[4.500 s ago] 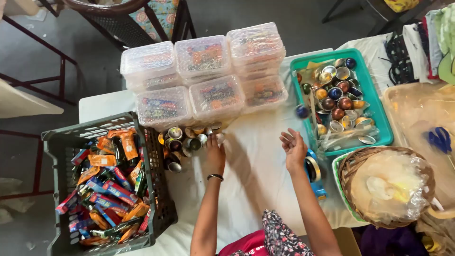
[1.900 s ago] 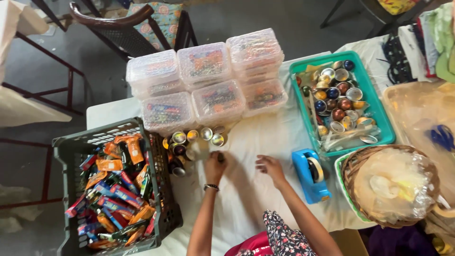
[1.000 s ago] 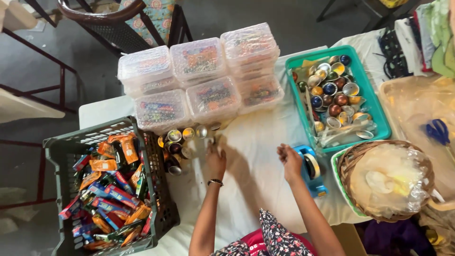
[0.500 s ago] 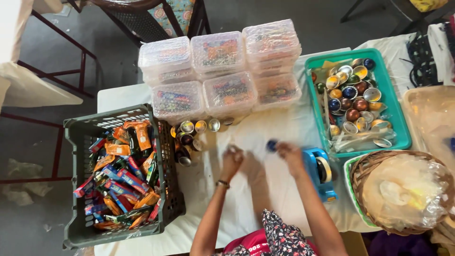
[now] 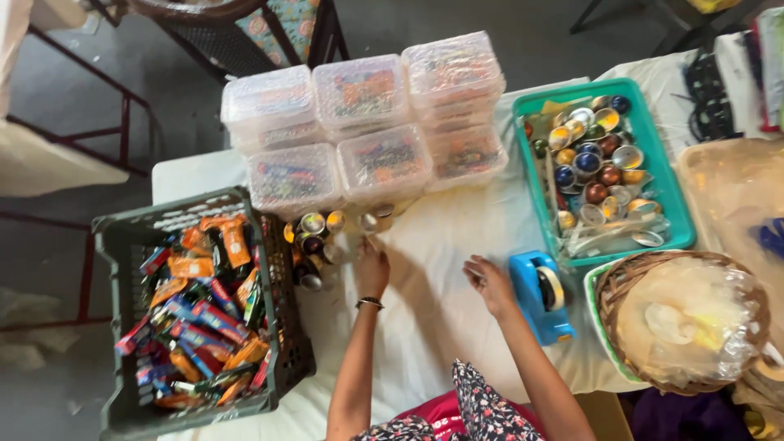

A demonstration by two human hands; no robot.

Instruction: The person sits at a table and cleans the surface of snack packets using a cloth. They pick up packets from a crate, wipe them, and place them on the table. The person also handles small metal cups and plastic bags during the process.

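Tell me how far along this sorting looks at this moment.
Done: six lidded clear boxes stand filled and stacked. In hand: the left hand reaches the small round capsules clustered by the dark crate; the right hand hovers open and empty beside the blue tape dispenser. Left: that cluster, and the capsules in the teal tray.

Colourful snack packets (image 5: 200, 318) in dark crate (image 5: 114, 245); clear lidded boxes (image 5: 359, 131) behind.
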